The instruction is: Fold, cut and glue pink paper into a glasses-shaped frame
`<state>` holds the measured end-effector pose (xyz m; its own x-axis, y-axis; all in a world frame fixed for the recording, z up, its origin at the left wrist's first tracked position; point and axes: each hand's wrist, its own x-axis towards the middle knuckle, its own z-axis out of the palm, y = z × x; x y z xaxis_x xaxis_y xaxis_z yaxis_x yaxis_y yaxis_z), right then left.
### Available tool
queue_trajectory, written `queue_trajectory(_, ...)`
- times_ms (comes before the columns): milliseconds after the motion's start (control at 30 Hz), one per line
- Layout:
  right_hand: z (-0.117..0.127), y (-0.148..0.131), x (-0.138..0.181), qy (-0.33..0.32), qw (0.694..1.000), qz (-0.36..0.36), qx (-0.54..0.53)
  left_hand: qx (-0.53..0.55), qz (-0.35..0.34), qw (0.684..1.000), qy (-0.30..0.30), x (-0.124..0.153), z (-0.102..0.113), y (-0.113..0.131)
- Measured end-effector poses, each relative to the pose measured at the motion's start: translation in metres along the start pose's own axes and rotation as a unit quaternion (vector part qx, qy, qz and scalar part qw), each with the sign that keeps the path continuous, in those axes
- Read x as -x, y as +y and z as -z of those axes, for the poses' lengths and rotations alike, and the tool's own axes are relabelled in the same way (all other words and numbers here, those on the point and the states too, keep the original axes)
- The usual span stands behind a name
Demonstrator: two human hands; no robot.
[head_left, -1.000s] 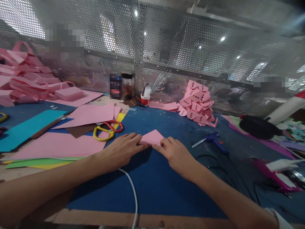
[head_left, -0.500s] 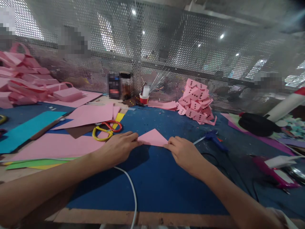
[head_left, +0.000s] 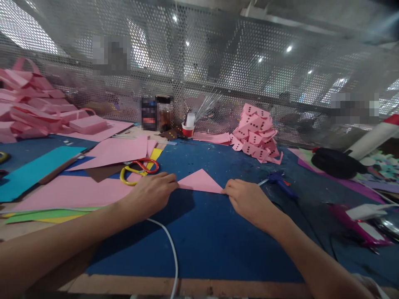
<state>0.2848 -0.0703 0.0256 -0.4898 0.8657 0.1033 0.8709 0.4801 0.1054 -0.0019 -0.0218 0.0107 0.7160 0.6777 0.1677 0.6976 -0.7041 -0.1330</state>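
A pink paper folded into a triangle (head_left: 200, 182) lies flat on the blue mat (head_left: 199, 241). My left hand (head_left: 151, 194) rests palm down with its fingers pressed on the triangle's left corner. My right hand (head_left: 247, 200) has its fingers curled and pinches the triangle's right corner against the mat. The fold's long edge runs between the two hands, with the peak pointing away from me.
Yellow and red scissors (head_left: 137, 169) lie left of the triangle on pink sheets (head_left: 71, 192). A heap of punched pink pieces (head_left: 257, 135) stands behind. A blue glue gun (head_left: 277, 179) lies to the right. A white cable (head_left: 170, 245) crosses the mat. Perforated metal mesh (head_left: 218, 70) closes the back.
My right hand has slid to the right along the fold's front edge, from the middle to the right corner. The left hand has stayed on the left corner.
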Motion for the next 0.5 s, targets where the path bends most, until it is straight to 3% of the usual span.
queue_trajectory(500, -0.0005, 0.0028, 0.0010, 0.000, 0.999, -0.053, -0.005, -0.048, 0.012, 0.999, 0.021, -0.0011, -0.0001, -0.0054)
